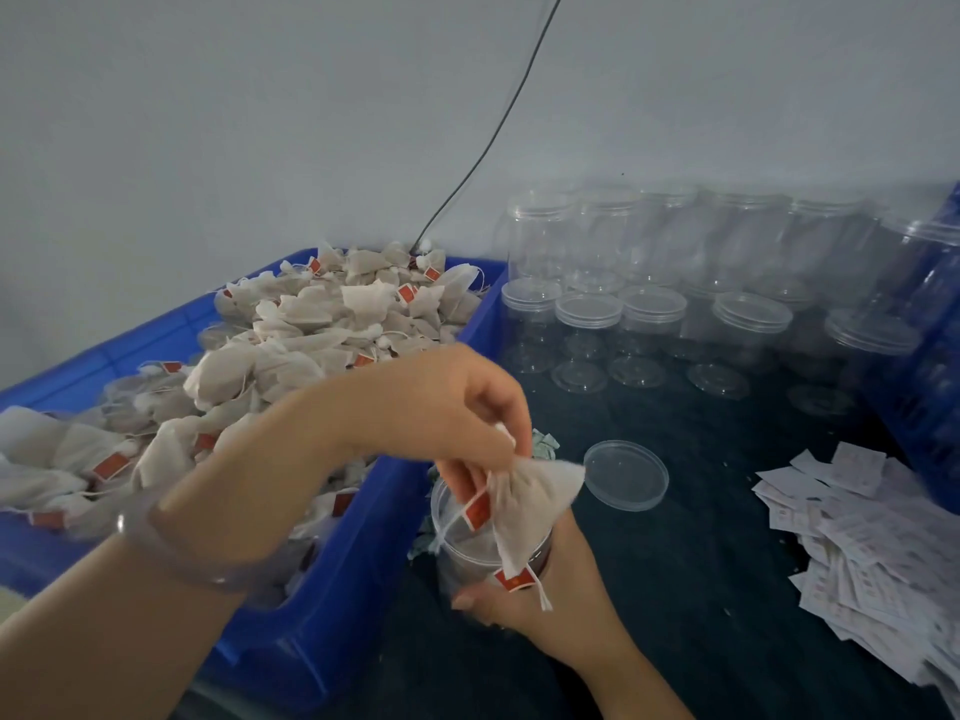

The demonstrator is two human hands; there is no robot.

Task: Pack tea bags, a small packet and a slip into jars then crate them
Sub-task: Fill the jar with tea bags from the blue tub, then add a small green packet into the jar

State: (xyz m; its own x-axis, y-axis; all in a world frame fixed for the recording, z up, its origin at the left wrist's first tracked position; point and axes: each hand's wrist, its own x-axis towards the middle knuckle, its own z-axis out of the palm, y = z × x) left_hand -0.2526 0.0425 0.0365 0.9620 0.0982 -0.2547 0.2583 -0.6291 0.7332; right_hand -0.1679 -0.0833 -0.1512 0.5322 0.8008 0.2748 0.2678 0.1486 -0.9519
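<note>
Tea bags hang over the mouth of the open jar, pinched at the top by the left hand. The right hand is wrapped round the jar's lower wall, on the desk just beside the blue bin. Lid lies near the jar's right, slips piled far right, empty jars at the back.

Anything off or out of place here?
Minor: the beige tea bag pinched by the left hand hangs across the rim of the clear plastic jar, its red tag dangling outside. White paper slips at right lie in a scattered heap. Nothing spilled or broken.
</note>
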